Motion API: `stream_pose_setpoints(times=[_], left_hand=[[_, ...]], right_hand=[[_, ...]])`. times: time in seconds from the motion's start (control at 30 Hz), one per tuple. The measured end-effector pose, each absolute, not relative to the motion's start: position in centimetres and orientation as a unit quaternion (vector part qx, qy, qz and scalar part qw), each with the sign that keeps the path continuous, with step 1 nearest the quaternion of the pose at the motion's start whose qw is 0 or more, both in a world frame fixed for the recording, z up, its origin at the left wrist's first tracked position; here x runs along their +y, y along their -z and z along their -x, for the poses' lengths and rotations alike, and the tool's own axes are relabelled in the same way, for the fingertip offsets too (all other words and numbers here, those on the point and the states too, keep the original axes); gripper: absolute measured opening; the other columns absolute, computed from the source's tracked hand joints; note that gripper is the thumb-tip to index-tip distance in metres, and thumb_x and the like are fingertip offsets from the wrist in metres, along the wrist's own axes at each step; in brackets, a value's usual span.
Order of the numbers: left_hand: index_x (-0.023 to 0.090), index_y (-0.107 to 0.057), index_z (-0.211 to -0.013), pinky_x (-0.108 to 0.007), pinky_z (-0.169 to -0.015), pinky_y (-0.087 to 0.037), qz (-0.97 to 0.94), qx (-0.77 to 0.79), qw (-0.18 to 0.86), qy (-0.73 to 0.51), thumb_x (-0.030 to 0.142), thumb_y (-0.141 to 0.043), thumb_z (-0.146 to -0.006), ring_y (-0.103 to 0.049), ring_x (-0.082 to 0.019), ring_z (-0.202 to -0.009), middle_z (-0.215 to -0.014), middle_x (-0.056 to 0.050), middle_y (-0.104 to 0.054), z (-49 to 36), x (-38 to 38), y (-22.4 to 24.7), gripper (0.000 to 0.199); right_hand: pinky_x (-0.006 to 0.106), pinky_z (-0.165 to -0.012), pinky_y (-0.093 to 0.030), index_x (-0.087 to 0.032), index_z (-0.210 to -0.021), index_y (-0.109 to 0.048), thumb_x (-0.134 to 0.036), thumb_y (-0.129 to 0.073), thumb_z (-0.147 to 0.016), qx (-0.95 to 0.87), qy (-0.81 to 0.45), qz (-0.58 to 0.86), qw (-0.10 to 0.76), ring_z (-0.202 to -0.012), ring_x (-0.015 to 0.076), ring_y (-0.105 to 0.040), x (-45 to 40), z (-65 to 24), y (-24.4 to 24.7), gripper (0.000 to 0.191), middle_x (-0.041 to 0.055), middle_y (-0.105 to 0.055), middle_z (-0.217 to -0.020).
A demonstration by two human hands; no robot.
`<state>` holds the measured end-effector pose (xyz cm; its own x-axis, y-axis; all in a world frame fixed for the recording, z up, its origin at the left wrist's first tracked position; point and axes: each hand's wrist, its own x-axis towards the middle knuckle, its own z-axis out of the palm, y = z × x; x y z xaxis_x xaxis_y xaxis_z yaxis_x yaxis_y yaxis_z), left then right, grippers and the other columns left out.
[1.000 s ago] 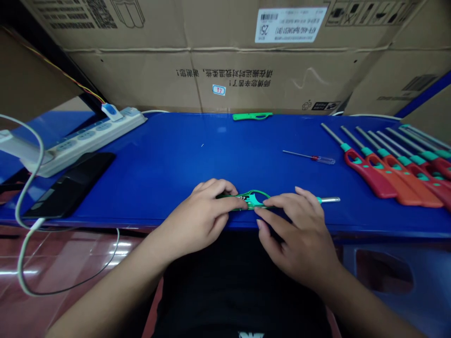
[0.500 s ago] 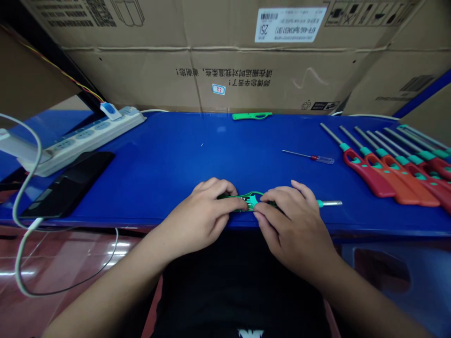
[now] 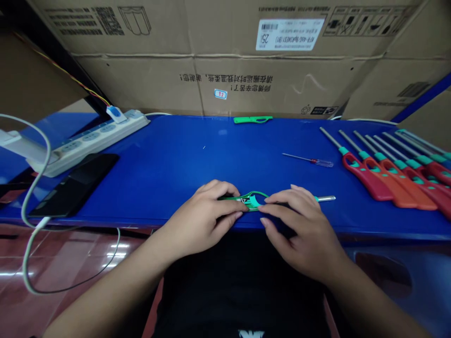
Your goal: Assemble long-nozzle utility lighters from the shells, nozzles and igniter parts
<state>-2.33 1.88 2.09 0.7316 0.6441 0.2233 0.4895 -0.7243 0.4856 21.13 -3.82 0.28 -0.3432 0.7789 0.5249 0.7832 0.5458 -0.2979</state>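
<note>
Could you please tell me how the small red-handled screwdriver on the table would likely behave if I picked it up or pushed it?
The small screwdriver probably feels light, given its thin shaft and slim handle. The steel shaft looks stiff rather than springy. Its narrow, apparently rounded handle suggests it might roll if pushed across the smooth blue tabletop.
</note>
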Motion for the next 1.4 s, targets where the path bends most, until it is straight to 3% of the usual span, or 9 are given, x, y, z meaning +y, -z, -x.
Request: stream_pose_setpoints(times=[0.13, 0.27, 0.5, 0.73, 0.97, 1.23, 1.4], left_hand=[[0.025, -0.068, -0.118, -0.035, -0.1, -0.046, -0.905, 0.309, 0.213, -0.201, 0.025, -0.054, -0.099, -0.057, -0.019, -0.113, -0.123, -0.005, -0.059, 2.7, 1.9, -2.2, 0.024], [0.021, -0.064, -0.122, -0.037, -0.098, -0.047, -0.898, 0.338, 0.162, -0.23, 0.027, -0.059, -0.097, -0.057, -0.02, -0.112, -0.121, -0.006, -0.062, 2.9, 1.4, -2.0, 0.026], [0.021, -0.072, -0.111, -0.036, -0.081, -0.049, -0.899, 0.329, 0.087, -0.277, 0.023, -0.063, -0.095, -0.06, -0.019, -0.094, -0.104, -0.006, -0.068, 3.5, 1.2, -1.2, 0.019], [0.021, -0.075, -0.108, -0.035, -0.073, -0.049, -0.902, 0.319, 0.049, -0.288, 0.021, -0.063, -0.095, -0.064, -0.019, -0.087, -0.097, -0.005, -0.073, 3.6, 1.4, -0.7, 0.018], [0.022, -0.07, -0.122, -0.039, -0.077, -0.05, -0.91, 0.322, 0.02, -0.262, 0.015, -0.056, -0.097, -0.063, -0.023, -0.097, -0.11, -0.007, -0.073, 4.3, 0.7, -0.5, 0.029], [0.024, -0.06, -0.135, -0.045, -0.092, -0.048, -0.917, 0.335, 0.03, -0.215, 0.017, -0.051, -0.099, -0.057, -0.025, -0.112, -0.128, -0.008, -0.065, 5.2, 0.0, -0.6, 0.038], [0.024, -0.054, -0.141, -0.043, -0.098, -0.05, -0.899, 0.351, 0.069, -0.254, 0.021, -0.057, -0.097, -0.057, -0.024, -0.116, -0.131, -0.01, -0.06, 5.0, 0.1, -0.7, 0.044]], right_hand=[[0.05, -0.108, -0.039, -0.023, -0.111, -0.066, -0.023, -0.064, -0.089, -0.806, -0.017, 0.499, 0.32, -0.101, 0.0214, -0.062, -3.2, -21.4, -0.9, 0.022, 0.0044, -0.069, -0.107], [0.049, -0.11, -0.036, -0.025, -0.11, -0.067, -0.025, -0.063, -0.09, -0.817, -0.012, 0.496, 0.293, -0.099, 0.0198, -0.063, -2.8, -20.8, -0.9, 0.02, 0.0018, -0.07, -0.106], [0.049, -0.109, -0.037, -0.025, -0.11, -0.068, -0.026, -0.064, -0.09, -0.814, 0.005, 0.495, 0.303, -0.097, 0.0202, -0.064, -2.7, -21.7, -0.9, 0.021, 0.0024, -0.07, -0.105], [0.049, -0.095, -0.048, -0.021, -0.105, -0.069, -0.029, -0.062, -0.091, -0.762, 0.1, 0.546, 0.334, -0.093, 0.0263, -0.066, -2.6, -26.6, -1.6, 0.018, 0.0082, -0.071, -0.099], [0.052, -0.095, -0.049, -0.022, -0.101, -0.07, -0.029, -0.062, -0.091, -0.743, 0.118, 0.562, 0.343, -0.09, 0.0265, -0.067, -3.0, -28.3, -0.3, 0.015, 0.0077, -0.072, -0.095], [0.05, -0.098, -0.046, -0.024, -0.103, -0.07, -0.029, -0.063, -0.091, -0.761, 0.099, 0.542, 0.342, -0.092, 0.0249, -0.066, -3.0, -27.7, -0.6, 0.015, 0.0062, -0.071, -0.098], [0.056, -0.109, -0.038, -0.027, -0.102, -0.072, -0.031, -0.063, -0.091, -0.809, 0.048, 0.507, 0.294, -0.1, 0.0241, -0.067, -2.7, -26.5, -1.0, 0.015, 0.0043, -0.072, -0.105]])
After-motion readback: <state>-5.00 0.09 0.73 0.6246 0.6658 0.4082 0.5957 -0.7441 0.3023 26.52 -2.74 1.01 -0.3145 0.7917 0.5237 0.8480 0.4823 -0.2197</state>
